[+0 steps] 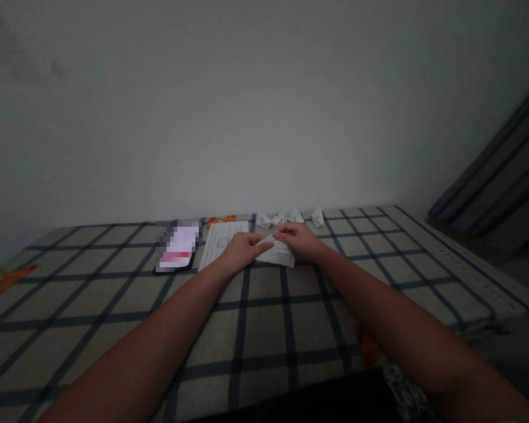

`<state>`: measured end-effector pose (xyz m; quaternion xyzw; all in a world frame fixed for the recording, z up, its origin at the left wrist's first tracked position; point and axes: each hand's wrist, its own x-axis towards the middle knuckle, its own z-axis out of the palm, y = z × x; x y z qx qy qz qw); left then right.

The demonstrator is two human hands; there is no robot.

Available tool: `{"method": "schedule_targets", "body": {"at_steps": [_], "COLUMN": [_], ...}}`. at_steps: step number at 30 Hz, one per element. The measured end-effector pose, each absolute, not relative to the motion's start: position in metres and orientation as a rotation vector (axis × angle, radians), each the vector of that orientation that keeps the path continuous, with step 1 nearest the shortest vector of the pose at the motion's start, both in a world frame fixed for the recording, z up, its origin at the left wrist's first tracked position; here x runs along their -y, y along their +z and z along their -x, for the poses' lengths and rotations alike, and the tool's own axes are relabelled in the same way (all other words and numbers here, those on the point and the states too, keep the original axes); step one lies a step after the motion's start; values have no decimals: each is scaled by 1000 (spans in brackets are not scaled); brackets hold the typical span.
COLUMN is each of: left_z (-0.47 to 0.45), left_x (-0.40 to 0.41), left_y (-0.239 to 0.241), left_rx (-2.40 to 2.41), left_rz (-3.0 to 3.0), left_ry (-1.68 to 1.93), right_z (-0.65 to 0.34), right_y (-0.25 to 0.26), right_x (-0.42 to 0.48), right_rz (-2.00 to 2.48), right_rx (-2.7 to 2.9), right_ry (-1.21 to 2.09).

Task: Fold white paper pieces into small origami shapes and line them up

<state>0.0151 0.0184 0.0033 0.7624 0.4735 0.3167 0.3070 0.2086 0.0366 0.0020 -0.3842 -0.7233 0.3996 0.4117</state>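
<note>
Both my arms reach forward over a checked bedsheet (114, 317). My left hand (239, 249) and my right hand (300, 240) meet on a folded piece of white paper (278, 252) that lies on the sheet. The fingers of each hand are curled and pinch the paper's upper edge. A flat white sheet of paper (220, 241) lies just left of my left hand. Several small folded white paper shapes (291, 217) stand in a row beyond my hands, near the wall.
A phone with a lit screen (178, 247) lies left of the flat sheet. A plain grey wall (247, 106) rises right behind the bed. A dark striped curtain or mattress (498, 188) leans at the right. Orange prints (4, 279) mark the sheet.
</note>
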Motion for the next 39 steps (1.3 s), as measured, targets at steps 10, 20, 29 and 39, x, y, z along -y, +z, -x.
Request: {"method": "schedule_targets", "body": {"at_steps": [10,20,29,39], "left_z": [-18,-17,-15,-19], "left_x": [-14,-16,-14,-12], "left_y": [5,0,3,6], "left_rx": [-1240,-1191,-1177,-1205], "left_rz": [-1996,-1957,-2004,-1992], "left_ry": [885,935,959,910], "right_z": [-209,-209,-206,-208], "right_y": [7,5,3,5], "right_x": [-34,-36,-35,-36], "right_rz": [953,942,942,996], "right_rx": [1800,1843,1801,1793], "right_ry": [1002,973,1033,945]}}
